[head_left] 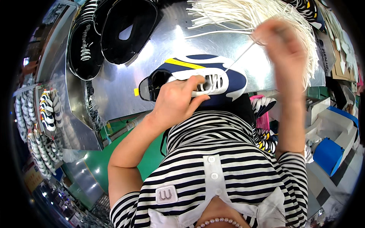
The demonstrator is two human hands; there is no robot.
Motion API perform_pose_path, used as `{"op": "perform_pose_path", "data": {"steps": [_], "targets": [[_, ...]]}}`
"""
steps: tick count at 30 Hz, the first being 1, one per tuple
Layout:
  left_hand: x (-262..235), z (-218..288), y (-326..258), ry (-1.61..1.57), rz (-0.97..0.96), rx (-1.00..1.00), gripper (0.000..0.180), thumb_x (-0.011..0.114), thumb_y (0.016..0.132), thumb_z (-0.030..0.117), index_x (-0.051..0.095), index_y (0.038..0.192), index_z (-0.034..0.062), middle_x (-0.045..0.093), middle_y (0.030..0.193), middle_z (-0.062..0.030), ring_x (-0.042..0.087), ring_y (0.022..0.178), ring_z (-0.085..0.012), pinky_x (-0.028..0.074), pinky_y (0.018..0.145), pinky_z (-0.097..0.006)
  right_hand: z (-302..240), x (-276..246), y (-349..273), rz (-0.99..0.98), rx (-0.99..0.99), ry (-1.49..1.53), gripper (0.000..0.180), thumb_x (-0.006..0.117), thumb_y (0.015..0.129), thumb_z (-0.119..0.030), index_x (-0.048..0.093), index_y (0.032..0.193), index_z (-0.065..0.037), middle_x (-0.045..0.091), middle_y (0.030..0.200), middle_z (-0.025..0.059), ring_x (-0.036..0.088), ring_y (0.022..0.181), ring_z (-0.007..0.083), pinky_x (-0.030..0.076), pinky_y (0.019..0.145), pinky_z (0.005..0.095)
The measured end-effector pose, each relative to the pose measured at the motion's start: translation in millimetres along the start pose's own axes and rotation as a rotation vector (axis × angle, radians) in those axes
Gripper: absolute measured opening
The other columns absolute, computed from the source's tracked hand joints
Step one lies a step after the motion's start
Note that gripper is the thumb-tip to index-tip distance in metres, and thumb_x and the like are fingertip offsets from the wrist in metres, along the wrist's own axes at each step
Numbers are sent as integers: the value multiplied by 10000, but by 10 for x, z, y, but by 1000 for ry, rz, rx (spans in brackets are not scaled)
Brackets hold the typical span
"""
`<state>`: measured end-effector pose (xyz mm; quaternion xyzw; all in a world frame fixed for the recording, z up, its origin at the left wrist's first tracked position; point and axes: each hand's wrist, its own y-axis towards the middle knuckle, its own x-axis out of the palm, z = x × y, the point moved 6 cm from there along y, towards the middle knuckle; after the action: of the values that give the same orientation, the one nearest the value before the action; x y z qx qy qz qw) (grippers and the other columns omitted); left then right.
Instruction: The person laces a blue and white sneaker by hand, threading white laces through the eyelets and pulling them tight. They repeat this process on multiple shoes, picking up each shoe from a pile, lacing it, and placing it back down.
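A navy, white and yellow shoe upper [236, 78] lies sideways along the table's near edge, toe pointing right. White lacing crosses its throat near the toe end. My left hand [175, 98] grips the upper at the throat, thumb and forefinger closed beside the laces. From the lacing, a white shoelace [242, 56] runs taut up to the right. My right hand [283, 47], smeared by motion, has that shoelace's other end between its fingers, raised above the loose laces. What lies under my left palm is hidden.
A shiny metal table [118, 91] carries a heap of white shoelaces [235, 13] at the far right and black shoe uppers [85, 53] at the far left. Striped uppers hang [47, 110] on the left. A pink basket [263, 122] and blue-and-white machine [329, 155] stand right.
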<state>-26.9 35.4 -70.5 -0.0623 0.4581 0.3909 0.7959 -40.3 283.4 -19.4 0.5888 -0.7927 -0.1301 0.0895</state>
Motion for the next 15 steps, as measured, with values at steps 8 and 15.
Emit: {"op": "perform_pose_path", "data": {"steps": [8,15], "targets": [[-45,-292,30,-160,103,-448,618,651,925,404,468,1324,-32,690,900,-228,640,801,-382,500,758,-455,714,877,-639,-223,378,57,182,696,883,-85,623,1036,-18,703,927,39,621,818,61,497,717,217],[17,-289,-13,67,303,-456,456,800,795,338,634,1102,44,702,840,-132,653,729,-288,496,712,-382,728,944,-590,-299,327,-135,230,692,896,-147,617,1059,-3,715,947,109,656,775,128,509,685,273]]}}
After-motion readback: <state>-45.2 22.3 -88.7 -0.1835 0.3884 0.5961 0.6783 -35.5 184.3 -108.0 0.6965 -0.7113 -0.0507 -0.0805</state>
